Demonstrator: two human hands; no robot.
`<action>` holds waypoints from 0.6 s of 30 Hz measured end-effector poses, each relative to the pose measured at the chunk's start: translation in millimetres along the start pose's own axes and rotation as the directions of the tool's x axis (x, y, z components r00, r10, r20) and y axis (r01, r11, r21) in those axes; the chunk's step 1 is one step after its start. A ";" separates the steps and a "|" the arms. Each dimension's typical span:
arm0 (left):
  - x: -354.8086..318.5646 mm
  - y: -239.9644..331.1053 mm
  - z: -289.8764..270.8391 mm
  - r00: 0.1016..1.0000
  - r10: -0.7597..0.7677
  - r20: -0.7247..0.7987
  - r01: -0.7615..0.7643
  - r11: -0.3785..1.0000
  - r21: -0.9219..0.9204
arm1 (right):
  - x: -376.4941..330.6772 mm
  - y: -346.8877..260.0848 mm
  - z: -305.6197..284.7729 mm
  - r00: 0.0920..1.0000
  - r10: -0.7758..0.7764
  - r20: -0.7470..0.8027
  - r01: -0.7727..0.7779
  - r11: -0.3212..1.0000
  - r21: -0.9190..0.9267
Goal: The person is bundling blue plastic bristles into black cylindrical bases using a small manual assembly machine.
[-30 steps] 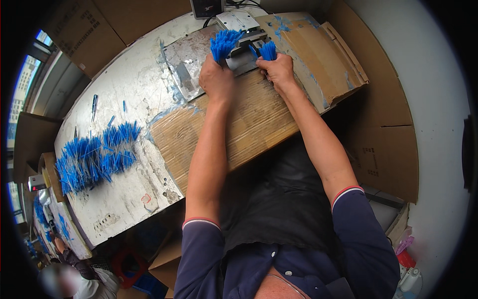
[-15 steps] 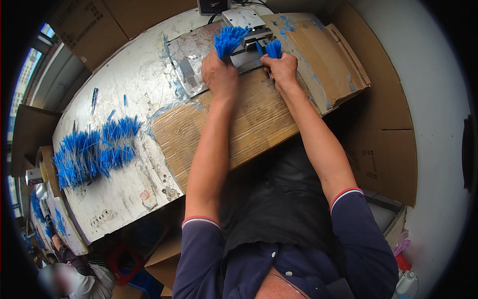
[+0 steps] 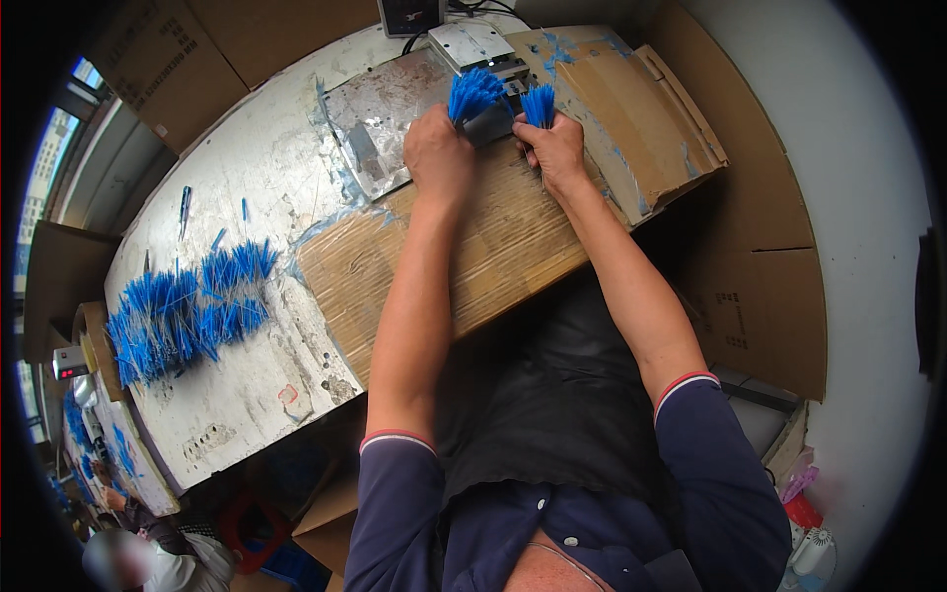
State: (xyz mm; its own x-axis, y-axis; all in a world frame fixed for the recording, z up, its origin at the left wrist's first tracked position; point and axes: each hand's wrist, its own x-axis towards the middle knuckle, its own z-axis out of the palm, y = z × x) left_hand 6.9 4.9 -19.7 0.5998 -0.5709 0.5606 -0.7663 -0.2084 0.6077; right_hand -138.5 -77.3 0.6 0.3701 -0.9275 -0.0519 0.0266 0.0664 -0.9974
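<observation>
I have the left hand [image 3: 437,155] at upper centre of my view, closed round a thick blue-tipped bundle [image 3: 476,96], though I can't make out its fingertips. Just to its right, I see the right hand [image 3: 557,151] pinching a smaller blue-tipped bundle [image 3: 538,105] between thumb and fingers, with both bunches near the metal fixture [image 3: 470,43]. At frame left, I see loose blue-tipped strands [image 3: 158,316] heaped on the worn white table [image 3: 266,178].
</observation>
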 end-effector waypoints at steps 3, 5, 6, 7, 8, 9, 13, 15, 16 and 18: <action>-0.1 3.2 -0.1 1.000 0.015 -0.009 -0.015 1.000 0.006 | -1.3 0.3 -2.5 1.000 0.000 0.005 0.000 1.000 0.014; 0.5 5.0 0.2 1.000 0.019 -0.011 -0.019 1.000 0.016 | -1.3 -0.6 -3.8 1.000 -0.002 0.002 0.002 1.000 0.029; 0.8 4.3 -0.2 0.999 0.027 -0.019 -0.027 0.999 0.033 | -1.7 -2.1 -3.6 1.000 0.005 0.017 -0.005 0.999 0.038; 1.1 3.4 -0.9 0.999 0.036 -0.028 -0.034 0.998 0.051 | -2.1 -3.4 -3.1 0.999 0.012 0.033 -0.013 0.999 0.047; 1.4 3.0 0.5 0.999 0.038 -0.027 -0.036 0.998 0.047 | -1.4 -2.6 -3.4 1.000 0.010 0.029 -0.011 0.999 0.046; 2.1 2.2 1.5 0.999 0.030 -0.012 -0.029 0.997 0.066 | -0.5 -1.3 -2.2 1.000 0.011 0.018 -0.012 0.999 0.044; 2.5 2.9 1.7 1.000 0.026 -0.018 -0.024 0.997 0.071 | 4.6 -1.0 0.2 1.000 0.020 -0.017 -0.020 0.999 0.031; 2.2 1.6 0.4 0.999 -0.025 -0.041 0.028 0.997 0.071 | 7.9 0.3 3.1 0.999 0.008 -0.036 -0.007 1.000 0.005; 2.1 0.8 -0.1 0.995 -0.078 -0.065 0.082 0.994 0.072 | 9.5 1.3 4.8 0.999 -0.004 -0.054 0.003 1.000 -0.022; 3.9 -1.3 -1.8 0.986 -0.119 -0.116 0.120 0.993 0.002 | 12.3 3.3 10.1 0.997 -0.025 -0.073 0.022 0.999 -0.038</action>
State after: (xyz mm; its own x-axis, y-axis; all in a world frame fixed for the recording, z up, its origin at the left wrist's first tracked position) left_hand 10.6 4.4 -17.3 0.7094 -0.4460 0.5458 -0.6893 -0.2771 0.6694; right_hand -124.5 -84.8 -2.9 0.3006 -0.9533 -0.0304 -0.0005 0.0317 -0.9995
